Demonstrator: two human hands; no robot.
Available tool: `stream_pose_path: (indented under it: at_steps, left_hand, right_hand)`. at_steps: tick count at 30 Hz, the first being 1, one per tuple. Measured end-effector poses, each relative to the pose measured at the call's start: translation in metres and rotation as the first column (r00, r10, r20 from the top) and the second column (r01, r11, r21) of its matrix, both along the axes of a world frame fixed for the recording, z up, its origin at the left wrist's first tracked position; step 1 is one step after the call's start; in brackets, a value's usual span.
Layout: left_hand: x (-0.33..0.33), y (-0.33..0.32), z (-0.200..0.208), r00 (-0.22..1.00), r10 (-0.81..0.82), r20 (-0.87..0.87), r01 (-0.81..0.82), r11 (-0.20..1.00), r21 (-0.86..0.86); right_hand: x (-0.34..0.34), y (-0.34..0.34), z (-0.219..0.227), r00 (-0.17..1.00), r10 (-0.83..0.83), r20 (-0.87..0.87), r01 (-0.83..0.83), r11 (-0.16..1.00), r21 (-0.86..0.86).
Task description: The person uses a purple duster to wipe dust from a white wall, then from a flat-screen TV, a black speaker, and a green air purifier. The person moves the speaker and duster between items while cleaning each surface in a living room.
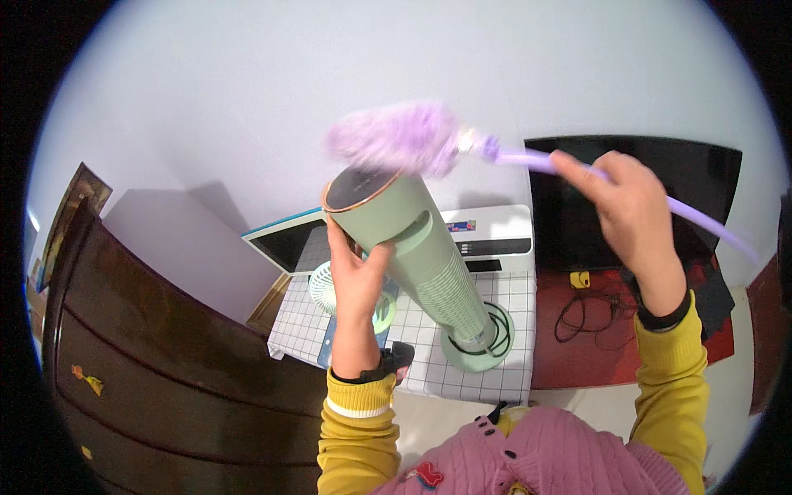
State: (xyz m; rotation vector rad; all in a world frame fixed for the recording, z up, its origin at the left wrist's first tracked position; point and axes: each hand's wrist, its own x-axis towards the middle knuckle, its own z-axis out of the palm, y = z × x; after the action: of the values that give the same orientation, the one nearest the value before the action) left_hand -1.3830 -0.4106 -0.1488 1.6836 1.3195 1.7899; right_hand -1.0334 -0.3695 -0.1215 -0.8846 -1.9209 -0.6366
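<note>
A tall pale green tower fan (433, 264) with a dark top stands on its round base, leaning in the view toward the upper left. My left hand (357, 271) grips the fan near its top, thumb in front and other fingers partly hidden behind. My right hand (631, 206) is closed around the thin purple handle (701, 216) of a duster. The duster's fluffy purple head (396, 139), blurred by motion, is at the back edge of the fan's top; whether it touches cannot be told.
The fan stands on a checked tablecloth (421, 375). Around it are a white printer (495, 235), a small round fan (322, 285) and a framed dark screen (289, 243). A television (635, 202) stands right on a red surface (569, 363) with black cables (577, 322). Dark brown furniture (165, 355) fills the left.
</note>
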Motion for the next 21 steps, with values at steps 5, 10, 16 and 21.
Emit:
stream_pose_path:
  at_steps: [5,10,16,21]
  left_hand:
    - [0.009,-0.015,0.019,0.796,0.436,-0.420,-0.381,0.900,0.211]
    - [0.022,-0.023,0.043,0.481,0.592,-0.647,-0.328,0.805,0.494]
    - [0.041,-0.034,0.065,0.227,0.460,-0.858,-0.222,0.883,0.415]
    - [0.064,-0.033,0.067,0.173,0.438,-0.882,-0.161,0.896,0.413]
  right_hand:
    - [0.000,-0.015,0.024,0.994,0.103,0.026,-0.104,0.993,0.059]
    - [0.007,-0.015,0.017,0.995,-0.087,-0.050,0.087,0.996,0.001]
    - [0.016,-0.038,-0.053,0.938,0.222,-0.264,-0.329,0.810,-0.486]
    - [0.010,-0.065,-0.121,0.898,0.111,-0.426,-0.360,0.744,-0.564]
